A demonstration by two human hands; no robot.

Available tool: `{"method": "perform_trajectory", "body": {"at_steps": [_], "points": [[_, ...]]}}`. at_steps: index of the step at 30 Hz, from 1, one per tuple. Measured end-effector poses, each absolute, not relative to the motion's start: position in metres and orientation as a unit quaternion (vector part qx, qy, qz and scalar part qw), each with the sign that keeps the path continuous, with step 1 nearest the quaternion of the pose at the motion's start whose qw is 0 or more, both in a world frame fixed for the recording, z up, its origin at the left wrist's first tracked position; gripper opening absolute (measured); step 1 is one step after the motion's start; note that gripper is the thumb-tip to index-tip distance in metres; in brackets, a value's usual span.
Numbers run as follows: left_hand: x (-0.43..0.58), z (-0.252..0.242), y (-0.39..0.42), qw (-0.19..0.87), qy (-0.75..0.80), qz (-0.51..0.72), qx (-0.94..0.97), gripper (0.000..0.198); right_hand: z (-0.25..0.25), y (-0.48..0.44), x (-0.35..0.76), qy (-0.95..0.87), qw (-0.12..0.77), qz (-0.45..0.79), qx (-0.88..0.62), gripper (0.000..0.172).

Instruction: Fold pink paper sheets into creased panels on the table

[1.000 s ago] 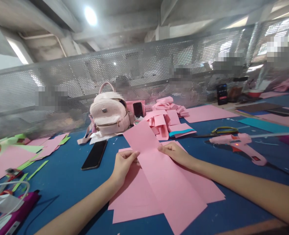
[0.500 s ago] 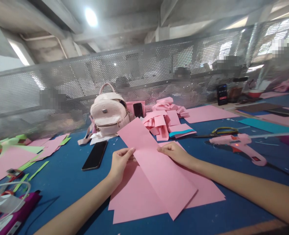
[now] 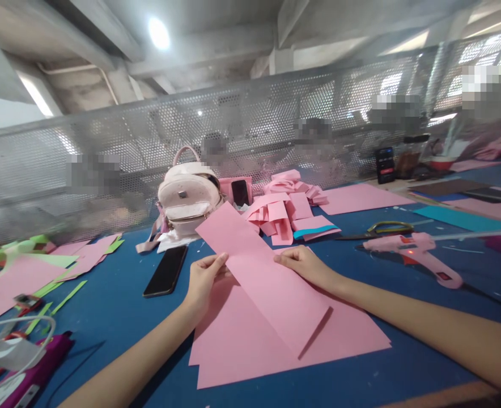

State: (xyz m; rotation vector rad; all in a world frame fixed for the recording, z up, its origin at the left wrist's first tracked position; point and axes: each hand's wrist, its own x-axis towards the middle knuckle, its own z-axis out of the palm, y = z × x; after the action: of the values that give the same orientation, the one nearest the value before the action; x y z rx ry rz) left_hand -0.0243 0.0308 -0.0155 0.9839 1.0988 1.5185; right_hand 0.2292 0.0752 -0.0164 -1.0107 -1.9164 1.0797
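A long strip of pink paper (image 3: 267, 277) is held up between my two hands, slanting from upper left to lower right. My left hand (image 3: 206, 277) pinches its left edge between thumb and fingers. On the opposite edge, my right hand (image 3: 304, 264) grips it the same way, with the fingertips hidden behind the strip. Beneath lie larger pink paper sheets (image 3: 233, 351), partly covered by the strip. A black phone (image 3: 165, 271) rests just left of my left hand.
A pink glue gun (image 3: 420, 252) with a lit red light lies at right, beside yellow-handled scissors (image 3: 389, 228). Behind stand a pale backpack (image 3: 186, 195) and a heap of folded pink paper (image 3: 282, 204). A purple power strip (image 3: 49, 354) sits at lower left on the blue table (image 3: 118, 317).
The strip's near end has risen and tilted away from me, and its far end has shifted slightly left. My left hand has moved a little left and up. My right hand is nearly still.
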Motion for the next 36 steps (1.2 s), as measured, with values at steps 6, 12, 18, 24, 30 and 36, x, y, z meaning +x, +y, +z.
{"method": "perform_trajectory", "body": {"at_steps": [6, 12, 18, 24, 30, 36], "points": [[-0.031, -0.015, 0.034, 0.489, 0.443, 0.647, 0.382, 0.035, -0.015, 0.078, 0.229, -0.747, 0.35, 0.404, -0.396, 0.047], [-0.03, -0.017, 0.035, 0.502, 0.427, 0.65, 0.379, 0.037, -0.018, 0.08, 0.233, -0.747, 0.355, 0.397, -0.398, 0.049], [-0.034, -0.016, 0.037, 0.502, 0.421, 0.658, 0.372, 0.039, -0.021, 0.083, 0.232, -0.75, 0.368, 0.382, -0.395, 0.05], [-0.036, -0.017, 0.039, 0.501, 0.422, 0.665, 0.358, 0.036, -0.021, 0.084, 0.232, -0.749, 0.369, 0.376, -0.403, 0.047], [-0.037, -0.019, 0.04, 0.501, 0.422, 0.671, 0.347, 0.036, -0.018, 0.085, 0.234, -0.741, 0.386, 0.369, -0.406, 0.059], [-0.045, -0.018, 0.047, 0.485, 0.423, 0.687, 0.338, 0.037, -0.02, 0.088, 0.235, -0.737, 0.396, 0.387, -0.389, 0.049]]}}
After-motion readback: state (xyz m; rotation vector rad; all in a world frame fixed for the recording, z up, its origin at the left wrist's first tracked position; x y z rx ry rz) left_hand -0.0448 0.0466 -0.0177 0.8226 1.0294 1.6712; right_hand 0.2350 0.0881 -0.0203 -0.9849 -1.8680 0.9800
